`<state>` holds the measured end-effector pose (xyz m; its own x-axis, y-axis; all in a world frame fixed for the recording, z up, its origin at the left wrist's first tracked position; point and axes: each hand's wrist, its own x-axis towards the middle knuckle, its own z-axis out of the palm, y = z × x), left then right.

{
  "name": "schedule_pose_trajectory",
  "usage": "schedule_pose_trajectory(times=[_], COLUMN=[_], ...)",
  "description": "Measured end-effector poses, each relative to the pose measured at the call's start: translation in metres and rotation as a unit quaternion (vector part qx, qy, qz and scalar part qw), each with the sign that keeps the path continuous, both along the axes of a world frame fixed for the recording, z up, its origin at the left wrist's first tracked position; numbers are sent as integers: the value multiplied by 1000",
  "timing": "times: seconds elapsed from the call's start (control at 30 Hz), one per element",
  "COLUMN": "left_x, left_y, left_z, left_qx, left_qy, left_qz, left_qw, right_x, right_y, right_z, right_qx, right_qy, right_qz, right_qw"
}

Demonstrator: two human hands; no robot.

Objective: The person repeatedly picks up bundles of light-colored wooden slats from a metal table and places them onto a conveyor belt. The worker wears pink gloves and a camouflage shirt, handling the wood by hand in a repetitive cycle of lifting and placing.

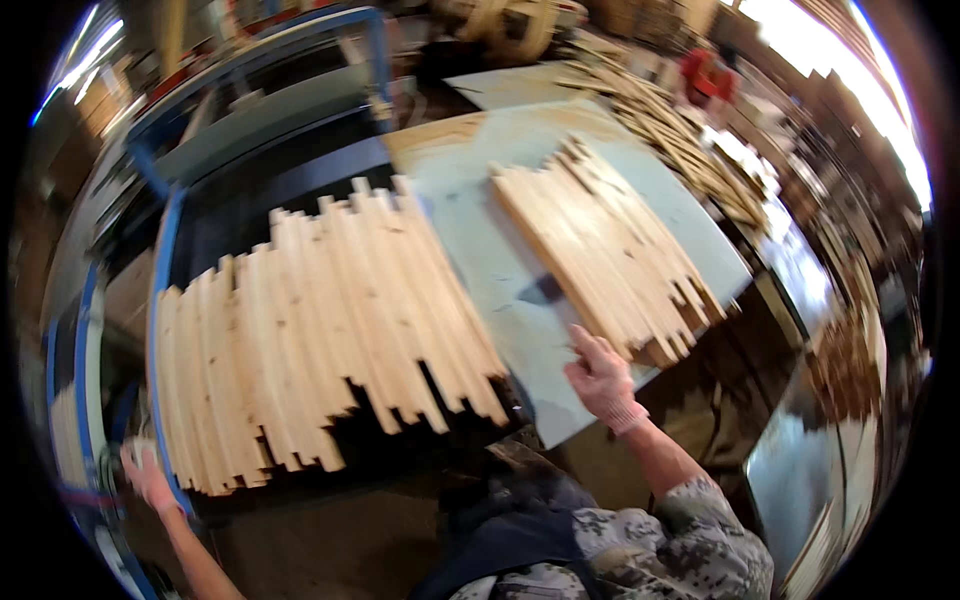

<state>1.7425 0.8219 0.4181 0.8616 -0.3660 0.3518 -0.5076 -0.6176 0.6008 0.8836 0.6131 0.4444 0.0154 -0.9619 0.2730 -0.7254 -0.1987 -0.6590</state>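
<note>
"Looking it over, saw any risk?"

"Yes: might have skewed the stack on the pale tabletop by bumping its uneven ends with the right hand, half open, apparently empty, just beside it."

"And with the left hand?"

"Looked spread and apparently empty, near the blue rail."

"Found containers?"

"None for certain; saw only strips side by side on the black bed."

A flat black bed with a blue metal rail along its left edge carries a broad row of pale, knotty wooden slats, their uneven ends toward its near edge. Beside it, a smooth, pale grey-blue tabletop carries a narrower group of pale wooden slats, reaching its near right edge.
</note>
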Motion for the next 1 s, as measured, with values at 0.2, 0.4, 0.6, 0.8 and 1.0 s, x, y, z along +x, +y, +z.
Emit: schedule_pose_trajectory(times=[0.2, 0.4, 0.6, 0.8, 1.0], left_x=[-378, -579, -701, -793, -757], left_y=[28, -113, -192, -229, -272], left_z=[18, 49, -29, -48, -48], left_qx=[-180, -125, -46, 36, -29], left_qy=[229, 435, 359, 82, -5], left_qz=[-403, -510, -592, -584, -416], left_qw=[868, 732, 720, 807, 909], right_x=[-98, -133, -246, -346, -347], right_y=[115, 65, 21, -84, -190], right_z=[-45, 11, 16, -8, -2], right_qx=[123, 50, -10, 13, 199], right_qy=[3, -21, -102, 4, 109], right_qz=[57, 13, -113, -161, -200], right_qw=[991, 998, 988, 987, 953])
